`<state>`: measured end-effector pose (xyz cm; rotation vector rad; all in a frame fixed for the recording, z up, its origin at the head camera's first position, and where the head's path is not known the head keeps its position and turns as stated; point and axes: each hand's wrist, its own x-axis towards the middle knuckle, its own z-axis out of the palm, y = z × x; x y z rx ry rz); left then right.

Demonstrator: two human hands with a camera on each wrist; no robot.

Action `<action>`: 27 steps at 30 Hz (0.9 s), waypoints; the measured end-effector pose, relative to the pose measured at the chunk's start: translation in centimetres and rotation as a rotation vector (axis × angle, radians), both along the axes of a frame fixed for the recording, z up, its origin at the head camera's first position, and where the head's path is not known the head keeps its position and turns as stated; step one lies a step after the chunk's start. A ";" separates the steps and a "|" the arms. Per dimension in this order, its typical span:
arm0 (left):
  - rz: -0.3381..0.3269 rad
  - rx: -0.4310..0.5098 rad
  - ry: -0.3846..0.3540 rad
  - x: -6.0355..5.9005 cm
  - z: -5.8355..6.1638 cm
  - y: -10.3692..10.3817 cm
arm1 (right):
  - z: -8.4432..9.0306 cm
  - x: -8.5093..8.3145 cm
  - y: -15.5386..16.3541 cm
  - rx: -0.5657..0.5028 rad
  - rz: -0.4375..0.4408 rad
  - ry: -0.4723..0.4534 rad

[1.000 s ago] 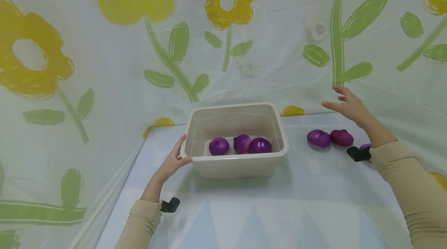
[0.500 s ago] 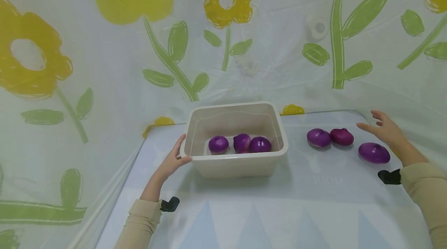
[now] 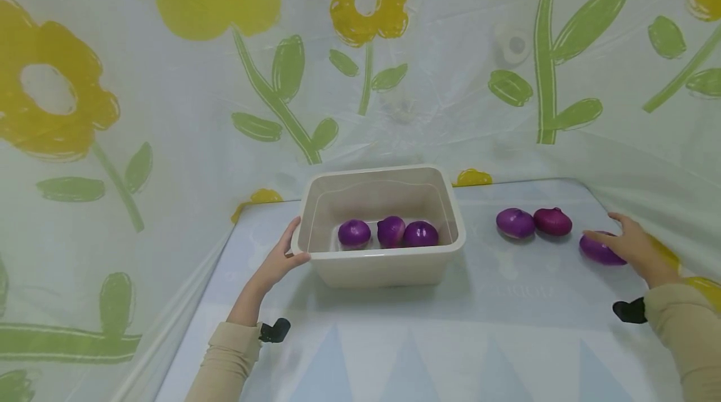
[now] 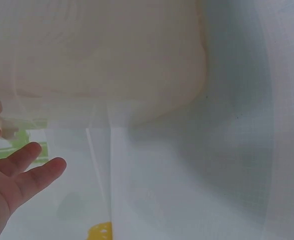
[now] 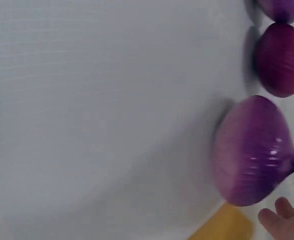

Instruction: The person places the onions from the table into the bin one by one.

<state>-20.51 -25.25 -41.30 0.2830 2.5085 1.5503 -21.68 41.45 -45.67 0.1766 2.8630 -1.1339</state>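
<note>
My left hand (image 3: 277, 265) rests at the front left corner of a cream plastic bin (image 3: 383, 272), thumb at the rim and fingers along its left side. In the left wrist view its fingers (image 4: 39, 177) are extended and spread beneath the bin's pale wall (image 4: 111, 50). Over at the right, my right hand (image 3: 642, 253) reaches over a red onion (image 3: 598, 249), the thumb overlapping its top. The right wrist view shows this onion (image 5: 252, 155) lying on the table, with the spread fingertips (image 5: 269, 218) just beside its pointed end.
Three red onions are visible inside the bin, one of them (image 3: 353, 234) at the left. Another pair, a purple onion (image 3: 515, 223) and a darker onion (image 3: 552, 221), lies side by side between bin and right hand. A flower-printed curtain (image 3: 422, 108) hangs behind the table (image 3: 450, 339).
My right hand has swung right and down from above the onion pair to the rightmost onion. The left hand and the bin have stayed in place.
</note>
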 end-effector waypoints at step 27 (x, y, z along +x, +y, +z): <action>0.015 0.008 0.009 -0.7 -1.2 -0.5 | -3.9 1.9 -0.3 -0.100 -0.180 0.022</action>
